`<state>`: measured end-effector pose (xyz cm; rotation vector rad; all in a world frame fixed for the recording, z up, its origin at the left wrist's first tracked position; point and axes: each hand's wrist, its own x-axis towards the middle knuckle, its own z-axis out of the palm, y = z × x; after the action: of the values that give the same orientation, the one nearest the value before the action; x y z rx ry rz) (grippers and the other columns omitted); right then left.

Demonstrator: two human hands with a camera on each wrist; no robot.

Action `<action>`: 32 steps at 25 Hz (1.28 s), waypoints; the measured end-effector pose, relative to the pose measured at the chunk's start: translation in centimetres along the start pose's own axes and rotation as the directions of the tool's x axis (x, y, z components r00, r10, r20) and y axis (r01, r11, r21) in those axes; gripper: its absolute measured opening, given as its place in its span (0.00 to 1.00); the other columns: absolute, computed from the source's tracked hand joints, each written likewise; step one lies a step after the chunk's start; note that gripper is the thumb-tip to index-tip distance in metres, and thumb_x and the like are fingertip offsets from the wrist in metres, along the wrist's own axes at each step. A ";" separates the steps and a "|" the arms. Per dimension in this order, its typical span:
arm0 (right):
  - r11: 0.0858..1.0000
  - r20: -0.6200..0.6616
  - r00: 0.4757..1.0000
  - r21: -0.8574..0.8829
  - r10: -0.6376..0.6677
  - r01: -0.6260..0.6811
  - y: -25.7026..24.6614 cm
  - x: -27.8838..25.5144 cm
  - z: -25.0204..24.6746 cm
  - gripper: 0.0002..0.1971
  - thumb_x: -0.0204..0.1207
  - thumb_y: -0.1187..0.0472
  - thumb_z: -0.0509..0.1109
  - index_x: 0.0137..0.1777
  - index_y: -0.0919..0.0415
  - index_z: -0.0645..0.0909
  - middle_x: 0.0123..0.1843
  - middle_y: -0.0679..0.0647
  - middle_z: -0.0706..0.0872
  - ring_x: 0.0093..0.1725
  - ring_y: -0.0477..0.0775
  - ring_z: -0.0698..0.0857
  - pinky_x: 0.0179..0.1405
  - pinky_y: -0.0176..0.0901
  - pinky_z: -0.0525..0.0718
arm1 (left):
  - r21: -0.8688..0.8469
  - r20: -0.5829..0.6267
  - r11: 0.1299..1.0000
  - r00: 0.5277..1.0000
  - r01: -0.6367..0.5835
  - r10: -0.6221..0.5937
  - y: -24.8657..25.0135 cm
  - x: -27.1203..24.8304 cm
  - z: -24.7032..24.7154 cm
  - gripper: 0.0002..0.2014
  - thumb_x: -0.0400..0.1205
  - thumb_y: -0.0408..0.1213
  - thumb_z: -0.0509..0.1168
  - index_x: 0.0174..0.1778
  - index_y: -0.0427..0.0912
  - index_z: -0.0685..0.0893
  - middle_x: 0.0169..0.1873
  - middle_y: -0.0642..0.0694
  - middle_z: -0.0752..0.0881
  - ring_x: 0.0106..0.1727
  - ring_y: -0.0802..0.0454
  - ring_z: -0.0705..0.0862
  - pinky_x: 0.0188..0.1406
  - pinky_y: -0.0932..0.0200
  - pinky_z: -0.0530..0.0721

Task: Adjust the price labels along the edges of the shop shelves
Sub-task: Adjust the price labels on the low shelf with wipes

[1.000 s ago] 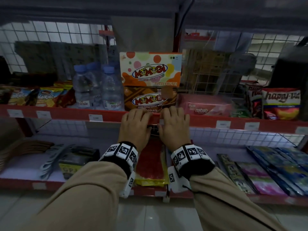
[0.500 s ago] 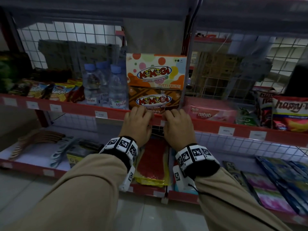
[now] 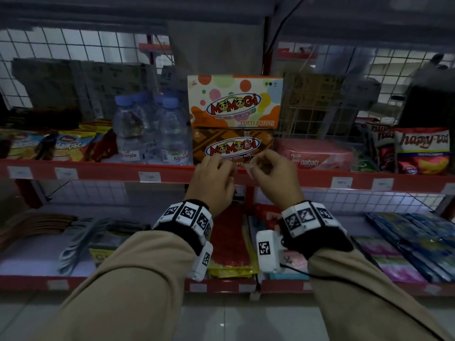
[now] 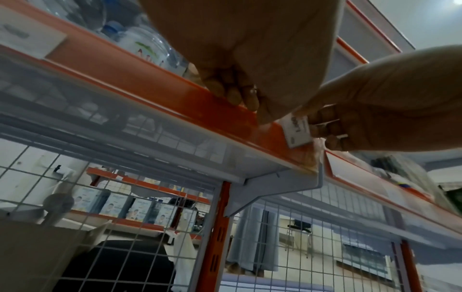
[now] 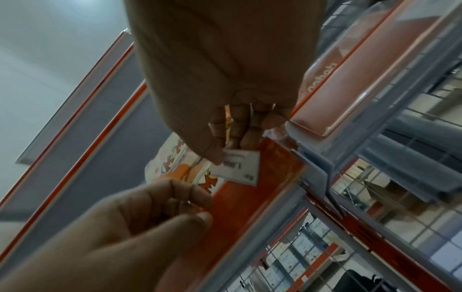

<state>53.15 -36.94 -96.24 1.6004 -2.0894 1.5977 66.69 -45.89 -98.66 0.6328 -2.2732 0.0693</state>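
Both hands are raised to the red front edge of the middle shelf (image 3: 98,171), just below the stacked snack boxes (image 3: 234,124). The right hand (image 3: 274,178) pinches a small white price label (image 5: 236,167) between thumb and curled fingers (image 5: 246,126); the label is tilted and sits at the shelf edge, close to the end of the rail near the bracket (image 4: 262,185). Whether it is seated in the rail or lifted clear of it cannot be told. The left hand (image 3: 211,180) is just beside it, its fingers (image 4: 235,92) curled with the tips against the top of the red strip, holding nothing that can be seen. Other white labels (image 3: 149,177) sit flat along the same edge to either side. Water bottles (image 3: 152,134) stand left of the boxes.
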 end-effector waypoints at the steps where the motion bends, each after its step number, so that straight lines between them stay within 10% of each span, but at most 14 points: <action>1: 0.991 -0.026 0.999 0.131 0.028 -0.024 -0.4 0.0 -0.1 0.03 0.75 0.61 0.73 0.42 0.60 0.82 0.38 0.53 0.86 0.39 0.49 0.84 0.41 0.43 0.83 | -0.061 -0.014 0.998 1.000 -0.008 0.007 -0.4 0.0 0.1 0.07 0.79 0.35 0.63 0.52 0.40 0.81 0.48 0.43 0.79 0.53 0.44 0.75 0.51 0.51 0.74; 6: 0.871 -0.023 0.986 0.472 0.167 -0.136 -1.7 -1.0 0.8 0.11 0.74 0.73 0.72 0.55 0.68 0.79 0.49 0.60 0.87 0.47 0.52 0.87 0.49 0.39 0.86 | -0.308 -0.080 0.951 0.995 0.025 -0.052 -1.1 0.0 0.4 0.17 0.87 0.44 0.56 0.67 0.39 0.77 0.54 0.45 0.82 0.55 0.49 0.75 0.55 0.54 0.74; 9: 0.865 0.027 0.983 0.470 0.184 -0.175 -1.8 -1.5 1.5 0.12 0.75 0.74 0.70 0.58 0.70 0.78 0.52 0.65 0.86 0.51 0.57 0.86 0.56 0.49 0.86 | -0.385 -0.103 0.921 0.988 0.063 -0.111 -1.3 0.2 0.4 0.15 0.87 0.47 0.56 0.60 0.41 0.79 0.47 0.48 0.82 0.49 0.54 0.73 0.46 0.55 0.75; 15: 0.977 -0.012 0.984 -0.125 -0.177 0.174 -1.9 -1.4 1.0 0.06 0.77 0.65 0.68 0.52 0.58 0.84 0.45 0.49 0.88 0.46 0.52 0.85 0.50 0.51 0.84 | -0.202 -0.044 0.979 0.999 0.012 -0.021 -1.5 0.1 -0.4 0.09 0.85 0.42 0.61 0.53 0.41 0.80 0.49 0.46 0.81 0.52 0.49 0.74 0.46 0.60 0.68; 25: 0.948 0.046 0.990 -0.284 -0.135 0.142 -0.5 -0.3 0.6 0.04 0.78 0.62 0.67 0.47 0.54 0.82 0.43 0.48 0.87 0.50 0.54 0.78 0.47 0.46 0.77 | -0.035 0.047 0.999 0.999 -0.003 0.005 -1.4 -0.3 -1.4 0.17 0.83 0.49 0.60 0.66 0.48 0.76 0.53 0.48 0.79 0.56 0.48 0.74 0.54 0.54 0.71; 32: 0.915 0.126 0.974 -0.338 -0.187 0.219 -0.5 -0.4 0.4 0.06 0.77 0.64 0.66 0.51 0.60 0.83 0.50 0.55 0.83 0.53 0.57 0.76 0.53 0.49 0.77 | 0.043 0.041 0.999 0.999 -0.001 -0.001 -1.5 -0.1 -0.7 0.11 0.85 0.45 0.59 0.56 0.45 0.82 0.49 0.45 0.77 0.52 0.45 0.73 0.48 0.54 0.67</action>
<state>53.92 -36.87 -96.30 1.7166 -2.0234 1.0354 67.88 -47.01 -98.42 0.6623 -2.3165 0.1067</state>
